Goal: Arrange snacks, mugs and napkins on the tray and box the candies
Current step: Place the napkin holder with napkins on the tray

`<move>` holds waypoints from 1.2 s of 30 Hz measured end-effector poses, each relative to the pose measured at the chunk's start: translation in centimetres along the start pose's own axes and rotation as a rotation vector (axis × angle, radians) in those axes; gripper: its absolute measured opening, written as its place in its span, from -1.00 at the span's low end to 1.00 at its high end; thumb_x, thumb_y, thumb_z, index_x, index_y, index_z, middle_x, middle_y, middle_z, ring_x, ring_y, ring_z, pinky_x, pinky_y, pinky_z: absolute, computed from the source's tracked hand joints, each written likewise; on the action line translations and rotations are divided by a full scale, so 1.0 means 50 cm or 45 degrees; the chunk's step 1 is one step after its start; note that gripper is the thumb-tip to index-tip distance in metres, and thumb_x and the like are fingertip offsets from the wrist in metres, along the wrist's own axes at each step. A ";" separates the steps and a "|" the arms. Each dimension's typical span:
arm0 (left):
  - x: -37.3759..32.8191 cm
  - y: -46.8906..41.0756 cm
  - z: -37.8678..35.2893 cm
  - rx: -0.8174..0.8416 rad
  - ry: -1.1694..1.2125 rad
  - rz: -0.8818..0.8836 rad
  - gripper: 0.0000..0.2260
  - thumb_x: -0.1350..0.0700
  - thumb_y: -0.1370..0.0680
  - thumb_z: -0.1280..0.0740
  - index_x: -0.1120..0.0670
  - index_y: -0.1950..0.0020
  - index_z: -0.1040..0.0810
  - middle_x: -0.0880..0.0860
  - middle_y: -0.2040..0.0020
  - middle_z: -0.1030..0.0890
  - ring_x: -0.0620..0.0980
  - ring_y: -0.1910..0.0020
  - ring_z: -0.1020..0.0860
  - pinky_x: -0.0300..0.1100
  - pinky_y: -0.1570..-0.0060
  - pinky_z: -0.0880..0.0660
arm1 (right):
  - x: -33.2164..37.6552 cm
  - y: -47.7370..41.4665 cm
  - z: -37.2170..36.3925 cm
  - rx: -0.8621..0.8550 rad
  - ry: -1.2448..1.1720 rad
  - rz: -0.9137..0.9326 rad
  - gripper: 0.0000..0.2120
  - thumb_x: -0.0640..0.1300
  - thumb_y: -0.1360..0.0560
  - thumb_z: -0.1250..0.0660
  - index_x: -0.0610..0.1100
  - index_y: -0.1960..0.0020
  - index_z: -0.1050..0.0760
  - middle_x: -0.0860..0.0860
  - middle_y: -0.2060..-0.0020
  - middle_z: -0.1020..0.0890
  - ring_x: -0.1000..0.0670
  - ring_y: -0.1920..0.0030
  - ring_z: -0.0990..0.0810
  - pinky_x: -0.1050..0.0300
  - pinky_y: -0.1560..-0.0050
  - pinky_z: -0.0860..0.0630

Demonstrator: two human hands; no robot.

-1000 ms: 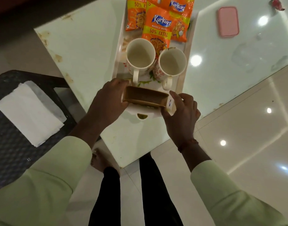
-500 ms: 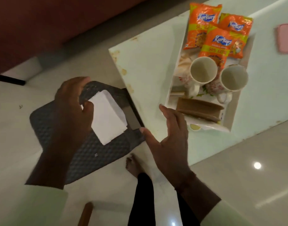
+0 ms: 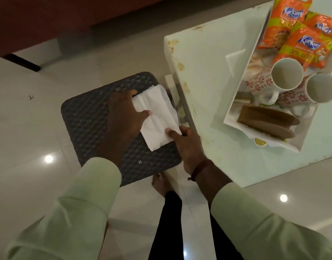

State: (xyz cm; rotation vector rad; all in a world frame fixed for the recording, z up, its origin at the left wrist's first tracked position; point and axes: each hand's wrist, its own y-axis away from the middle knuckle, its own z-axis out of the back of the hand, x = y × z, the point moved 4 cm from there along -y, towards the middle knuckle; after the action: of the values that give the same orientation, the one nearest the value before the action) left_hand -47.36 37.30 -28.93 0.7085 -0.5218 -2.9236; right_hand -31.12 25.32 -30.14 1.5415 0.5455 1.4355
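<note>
A small stack of white napkins (image 3: 157, 117) lies on a dark woven stool (image 3: 90, 117) left of the table. My left hand (image 3: 124, 113) holds the stack's left edge, thumb on top. My right hand (image 3: 187, 145) pinches its near right corner, thumb on the paper. On the white table (image 3: 208, 62) stands a white tray (image 3: 233, 107). It holds three orange Kurkure packets (image 3: 304, 44) at the far end, two flowered mugs (image 3: 286, 74) (image 3: 321, 88) and a brown wooden holder (image 3: 266, 119) at the near end.
The stool stands close against the table's left edge, over a glossy tiled floor (image 3: 30, 147). My bare foot (image 3: 161, 184) is beside the stool's near corner. Dark red furniture (image 3: 67, 15) runs along the far side.
Both hands left the brown holder on the tray and swung left to the stool. The left hand reached the napkins first; now the right hand grips them too.
</note>
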 end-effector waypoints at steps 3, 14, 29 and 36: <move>0.012 -0.011 0.002 0.040 -0.028 0.043 -0.43 -0.18 -0.34 -0.52 -0.01 -0.26 -0.48 0.12 -0.32 -0.41 0.14 -0.32 -0.35 0.02 -0.29 -0.36 | 0.007 -0.002 -0.001 -0.139 0.047 0.134 -0.78 0.00 -0.44 -0.50 -0.05 -0.03 -0.59 0.10 0.12 -0.66 0.10 0.13 -0.62 0.28 0.25 -0.56; -0.047 0.096 0.055 0.582 1.023 0.276 -0.33 -0.10 -0.17 -0.60 -0.11 -0.21 -0.44 -0.05 -0.17 -0.60 -0.02 -0.12 -0.59 -0.04 -0.07 -0.59 | 0.068 0.066 0.087 -0.093 -0.241 0.402 -0.70 0.02 -0.43 -0.43 0.01 -0.14 -0.53 0.02 -0.05 -0.65 -0.03 -0.06 -0.62 0.07 0.07 -0.64; -0.298 0.232 -0.070 0.928 1.116 -0.092 -0.68 0.34 -0.43 -0.26 -0.05 0.27 -0.66 -0.08 0.14 -0.70 -0.13 0.15 -0.68 -0.28 0.27 -0.58 | 0.055 0.166 0.457 0.225 -0.093 0.288 -0.47 -0.50 -0.53 -0.04 -0.03 0.31 -0.59 0.10 0.18 -0.68 -0.06 0.25 -0.69 0.16 0.27 -0.59; -0.408 0.243 -0.142 1.186 1.053 0.175 -0.65 0.32 -0.60 -0.13 0.15 0.20 -0.67 0.02 0.05 -0.70 0.10 0.04 -0.69 -0.04 0.17 -0.64 | 0.061 0.134 0.600 0.272 -0.301 0.110 -0.63 -0.31 -0.55 -0.05 -0.18 0.29 -0.56 -0.03 0.19 -0.59 0.00 0.23 -0.55 0.13 0.30 -0.50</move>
State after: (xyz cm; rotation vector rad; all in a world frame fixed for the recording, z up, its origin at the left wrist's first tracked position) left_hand -25.90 27.09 -21.89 1.7115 -1.6717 -1.8373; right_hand -4.05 14.96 -19.49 1.8953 0.5063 1.2664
